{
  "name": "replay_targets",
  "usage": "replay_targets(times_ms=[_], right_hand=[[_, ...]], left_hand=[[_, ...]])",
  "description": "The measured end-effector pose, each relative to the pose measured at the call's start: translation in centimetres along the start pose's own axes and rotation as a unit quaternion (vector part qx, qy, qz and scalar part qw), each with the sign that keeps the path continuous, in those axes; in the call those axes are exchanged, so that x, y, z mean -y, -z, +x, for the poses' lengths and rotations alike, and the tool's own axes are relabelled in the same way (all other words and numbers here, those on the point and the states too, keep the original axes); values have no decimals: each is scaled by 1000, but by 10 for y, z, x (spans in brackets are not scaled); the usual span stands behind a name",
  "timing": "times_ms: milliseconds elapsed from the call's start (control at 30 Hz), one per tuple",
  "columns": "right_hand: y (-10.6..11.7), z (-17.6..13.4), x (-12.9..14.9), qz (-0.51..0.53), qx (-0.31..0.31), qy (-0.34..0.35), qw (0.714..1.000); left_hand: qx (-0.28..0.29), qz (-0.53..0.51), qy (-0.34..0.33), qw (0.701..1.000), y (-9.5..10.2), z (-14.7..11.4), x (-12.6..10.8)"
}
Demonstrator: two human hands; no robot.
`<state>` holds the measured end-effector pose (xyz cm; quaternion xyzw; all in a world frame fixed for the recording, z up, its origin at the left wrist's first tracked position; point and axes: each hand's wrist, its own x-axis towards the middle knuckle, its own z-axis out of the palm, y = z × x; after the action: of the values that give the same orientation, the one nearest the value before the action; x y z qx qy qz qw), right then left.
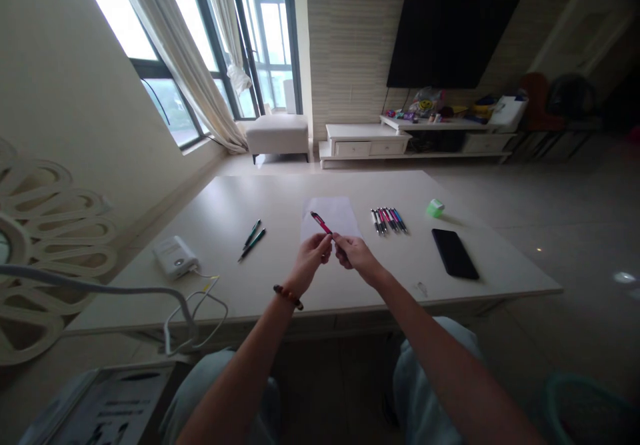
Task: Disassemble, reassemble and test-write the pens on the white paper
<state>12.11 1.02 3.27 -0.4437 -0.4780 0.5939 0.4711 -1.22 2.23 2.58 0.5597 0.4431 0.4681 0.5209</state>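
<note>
Both of my hands meet over the near edge of a white sheet of paper (pixel 333 208). A pink-and-black pen (pixel 321 222) slants up and left from between them. My left hand (pixel 313 253) is closed, its thumb and fingers pinching the pen's lower part. From the other side my right hand (pixel 353 250) grips the pen's near end, also closed; that end is hidden by the fingers. Right of the paper lies a row of several pens (pixel 389 220) in white, pink and blue. Two dark green pens, one of them nearer (pixel 253 244), rest to the left.
On the white table (pixel 280 295) are a black phone (pixel 455 253) and a small green-and-white container (pixel 435 208) at the right. A white device (pixel 175 256) with a cable stands at the left. The table's front edge runs just before my knees.
</note>
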Motion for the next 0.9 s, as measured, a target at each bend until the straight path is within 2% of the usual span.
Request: replay_targets(times_ms=[67,100,167,233,267,333,433,533,700,833,900], right_hand=[[9,0,4,-9,7,4,1000],[14,0,6,-21,19,9,1000],[23,-2,9,-46,57,17,997],[30,-3,11,-56,67,33,996],[32,-3,11,-51,48,43,997],[31,-2,8,-26,-20,53,998],[20,3,-3,30,-104,7,994],[5,7,-16,70,-110,-35,991],[-9,14,-26,64,-115,-8,991],[-6,15,-22,30,-99,30,994],[-1,13,-17,5,-80,42,996]], left_hand=[[-66,77,-52,994,3,2,-5],[-95,141,-96,981,5,2,-8],[-113,305,-203,924,9,0,-14],[-67,431,-267,859,10,-4,-18],[-36,464,-274,842,10,-6,-18],[-1,494,-264,828,7,-10,-18],[1,508,-248,825,4,-13,-13],[-5,505,-252,825,4,-13,-9],[-11,489,-258,833,2,-16,-6],[-25,423,-219,879,-1,-16,-7],[-13,390,-187,901,2,-13,-8]])
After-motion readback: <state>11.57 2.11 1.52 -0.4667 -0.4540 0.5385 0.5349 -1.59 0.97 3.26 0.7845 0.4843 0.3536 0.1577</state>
